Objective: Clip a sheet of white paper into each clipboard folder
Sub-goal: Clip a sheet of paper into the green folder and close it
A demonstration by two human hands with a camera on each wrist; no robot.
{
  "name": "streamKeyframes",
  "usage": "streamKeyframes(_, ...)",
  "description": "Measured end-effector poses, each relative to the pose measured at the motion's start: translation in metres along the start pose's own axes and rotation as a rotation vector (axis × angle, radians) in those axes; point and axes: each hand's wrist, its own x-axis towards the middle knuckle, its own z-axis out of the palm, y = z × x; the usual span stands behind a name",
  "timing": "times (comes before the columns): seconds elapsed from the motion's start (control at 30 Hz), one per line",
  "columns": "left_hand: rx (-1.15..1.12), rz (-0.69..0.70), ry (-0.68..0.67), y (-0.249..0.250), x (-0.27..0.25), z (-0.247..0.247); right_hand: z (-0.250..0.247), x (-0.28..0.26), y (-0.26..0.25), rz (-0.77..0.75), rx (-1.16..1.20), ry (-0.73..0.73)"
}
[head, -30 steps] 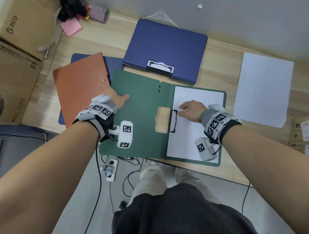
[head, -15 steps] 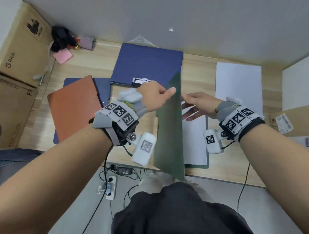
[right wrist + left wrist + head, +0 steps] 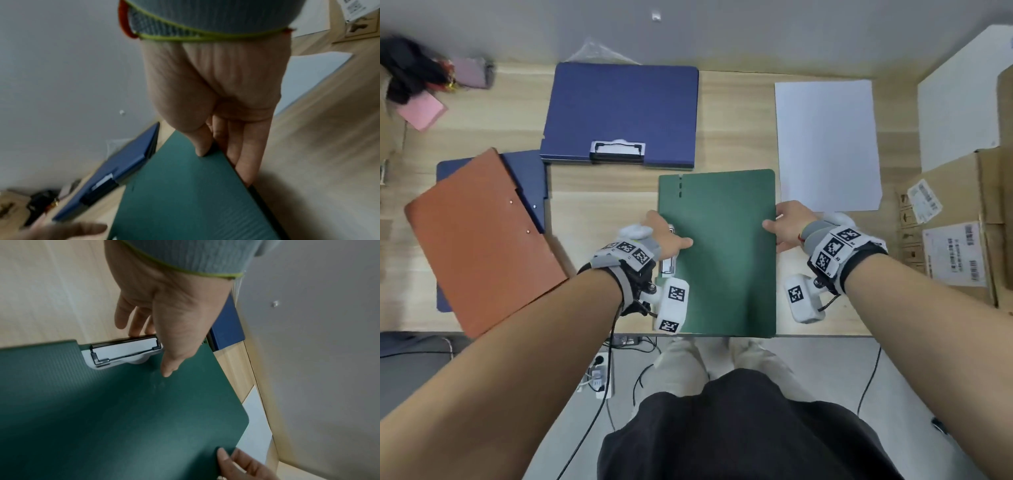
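The green clipboard folder point(image 3: 717, 253) lies closed near the table's front edge, its metal clip point(image 3: 125, 348) sticking out at the left side. My left hand point(image 3: 674, 240) pinches that left edge, thumb on the cover and fingers beside the clip. At the right edge my right hand point(image 3: 774, 233) holds the folder with its thumb on top and fingers point(image 3: 244, 159) underneath. A loose white sheet point(image 3: 825, 144) lies behind and to the right. A closed blue folder point(image 3: 619, 113) sits behind. An orange folder point(image 3: 479, 236) lies on a dark blue one point(image 3: 527, 178) at the left.
Cardboard boxes point(image 3: 955, 233) and a white panel point(image 3: 962, 96) line the right side. A pink pad point(image 3: 422, 111) and dark clutter point(image 3: 407, 68) occupy the far left corner. A power strip point(image 3: 599, 377) and cables lie on the floor below the table's front edge.
The green cover, flat open a second ago and then swung upright by my left hand, now lies shut over the clipped paper. My right hand moved from the paper to the folder's right edge.
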Motion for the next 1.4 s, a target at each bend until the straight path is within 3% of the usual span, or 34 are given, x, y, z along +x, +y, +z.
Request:
streamKeyframes(0.2,-0.223,-0.116,-0.082,0.003,0.005,-0.001,0.018,0.007,0.016,0.087,-0.28,0.073)
streamKeyframes(0.3,-0.346,-0.119,-0.158,0.002,0.009,0.0,0.023,0.014,0.022,0.096,-0.322,0.094)
streamKeyframes(0.43,-0.472,-0.062,-0.15,0.001,0.007,0.002,0.025,0.02,0.027,0.109,-0.331,0.101)
streamKeyframes(0.73,-0.665,0.169,-0.099,0.019,-0.009,-0.04,0.008,0.015,0.019,0.061,0.046,0.08)
streamKeyframes(0.83,-0.753,0.22,-0.027,0.022,-0.013,-0.076,-0.008,0.011,-0.011,-0.012,0.235,0.042)
streamKeyframes(1.03,-0.894,0.279,0.192,0.017,-0.017,-0.14,-0.04,0.0,-0.088,-0.136,0.347,-0.089)
streamKeyframes(1.17,-1.069,0.198,0.365,0.0,-0.002,-0.168,-0.044,0.001,-0.112,-0.117,0.362,-0.178)
streamKeyframes(1.23,-1.11,0.074,0.446,-0.011,0.013,-0.181,-0.045,0.008,-0.119,-0.077,0.501,-0.226)
streamKeyframes(1.3,-1.112,-0.052,0.468,-0.022,0.029,-0.183,-0.043,0.014,-0.127,-0.05,0.716,-0.263)
streamKeyframes(1.4,-1.126,-0.21,0.386,-0.048,0.086,-0.168,-0.037,0.028,-0.153,-0.034,0.871,-0.251)
